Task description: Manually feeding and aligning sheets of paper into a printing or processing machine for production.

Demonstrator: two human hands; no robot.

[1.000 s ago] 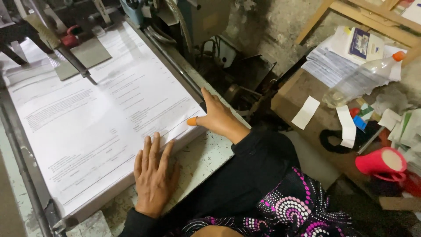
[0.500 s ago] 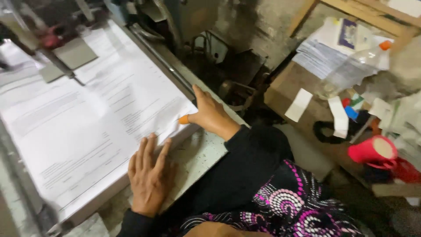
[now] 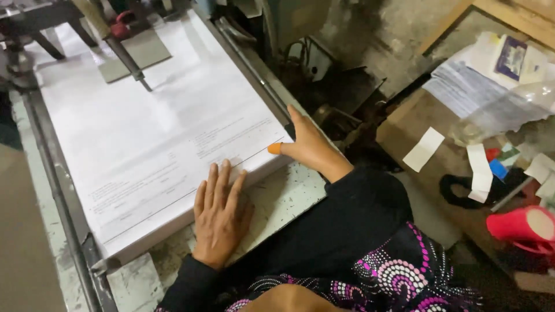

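Observation:
A thick stack of large white printed sheets lies on a worn metal machine table. My left hand rests flat against the stack's near edge, fingers spread and pointing up onto the top sheet. My right hand presses the stack's right corner, its thumb wearing an orange rubber tip that touches the paper edge. Neither hand holds anything.
A grey plate on a metal rod sits on the stack's far end. A metal rail runs along the left. To the right are a cardboard box with paper bundles, paper slips and a red tape dispenser.
The top sheet now shows much less print than one second ago. Both hands stay at the stack's near edge, and the camera has shifted slightly.

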